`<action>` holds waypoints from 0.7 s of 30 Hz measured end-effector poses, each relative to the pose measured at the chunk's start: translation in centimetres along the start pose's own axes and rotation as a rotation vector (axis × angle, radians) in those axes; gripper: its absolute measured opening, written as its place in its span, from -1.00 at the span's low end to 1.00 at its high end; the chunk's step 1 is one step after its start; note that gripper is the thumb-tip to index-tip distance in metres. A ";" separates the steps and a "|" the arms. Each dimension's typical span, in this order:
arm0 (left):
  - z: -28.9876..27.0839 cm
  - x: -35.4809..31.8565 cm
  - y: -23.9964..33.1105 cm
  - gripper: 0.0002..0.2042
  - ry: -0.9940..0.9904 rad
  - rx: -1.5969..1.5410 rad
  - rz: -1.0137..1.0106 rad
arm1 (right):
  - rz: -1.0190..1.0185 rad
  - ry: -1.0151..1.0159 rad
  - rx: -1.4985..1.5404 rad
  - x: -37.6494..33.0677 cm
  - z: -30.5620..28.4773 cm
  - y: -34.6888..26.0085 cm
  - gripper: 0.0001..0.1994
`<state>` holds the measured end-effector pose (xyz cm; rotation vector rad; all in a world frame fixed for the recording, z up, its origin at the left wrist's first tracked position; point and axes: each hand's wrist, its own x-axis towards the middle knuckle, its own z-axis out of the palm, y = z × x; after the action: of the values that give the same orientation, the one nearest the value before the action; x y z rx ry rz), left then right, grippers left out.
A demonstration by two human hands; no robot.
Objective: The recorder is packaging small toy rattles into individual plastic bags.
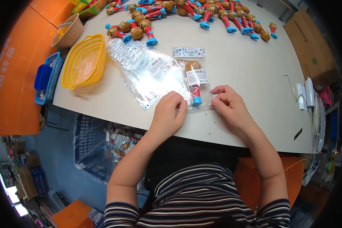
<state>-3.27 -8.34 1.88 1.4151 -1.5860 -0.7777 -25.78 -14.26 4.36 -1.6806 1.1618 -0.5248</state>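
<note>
A clear plastic bag [207, 89] lies on the table in front of me, with a printed header strip at its far end. Inside it is a toy figure [195, 90] with a brown head, red body and blue base; a white label crosses its middle. My left hand [170, 114] is closed at the bag's near left corner, thumb against curled fingers. At the near right edge, my right hand [230, 105] pinches the film between thumb and fingers. Left of the bag, a pile of flat clear bags [159, 78] with printed strips partly lies beneath it.
Many loose toy figures [152, 15] are heaped along the far side. A yellow basket [98, 60] stands at the left edge, near a beige basket [75, 32] and a blue basket [53, 83]. Below the table, a blue crate [83, 140] contains bagged figures. A cardboard box [309, 45] is at right.
</note>
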 end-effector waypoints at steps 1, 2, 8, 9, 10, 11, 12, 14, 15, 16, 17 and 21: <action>0.2 0.2 0.0 -0.87 0.010 0.046 -0.010 | -0.001 0.003 0.000 0.1 0.1 0.1 -0.81; 0.2 0.3 0.1 -0.87 0.009 0.046 -0.008 | 0.001 0.025 -0.016 0.2 0.3 0.4 -0.80; 0.9 3.2 2.0 -0.59 0.130 -0.115 -0.230 | 0.224 0.025 0.250 0.5 0.0 0.3 -0.79; 1.4 4.0 2.3 -0.42 0.153 -0.175 -0.294 | 0.287 -0.005 0.345 0.4 0.0 0.2 -0.78; 1.7 4.8 2.4 -0.24 0.183 -0.233 -0.359 | 0.286 -0.008 0.344 0.4 0.1 0.1 -0.78; 2.3 5.8 1.6 -0.07 0.191 -0.164 -0.340 | 0.280 0.019 0.428 0.3 0.3 -0.1 -0.76; 2.5 6.6 1.7 -0.07 0.193 -0.165 -0.339 | 0.273 0.047 0.513 0.2 0.3 -0.2 -0.68; 2.7 7.5 2.1 -0.06 0.151 -0.084 -0.359 | 0.265 0.122 0.574 -0.2 1.1 -0.5 -0.56; 3.0 7.8 2.2 -0.05 0.146 -0.053 -0.367 | 0.261 0.202 0.636 -0.4 1.4 -0.5 -0.42; 3.3 7.9 2.1 -0.05 0.146 -0.054 -0.362 | 0.257 0.205 0.635 -0.4 1.7 -0.8 -0.42; 3.5 7.9 1.9 -0.07 0.139 -0.114 -0.378 | 0.244 0.249 0.606 -0.3 2.1 -1.1 -0.34; 4.6 6.4 2.0 -0.13 0.199 -0.431 -0.370 | 0.134 0.336 0.568 0.1 3.8 -0.6 -0.24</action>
<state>-8.21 -14.68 2.78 1.4227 -0.9417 -1.0824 -22.55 -12.48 3.31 -1.0441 1.2051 -0.9752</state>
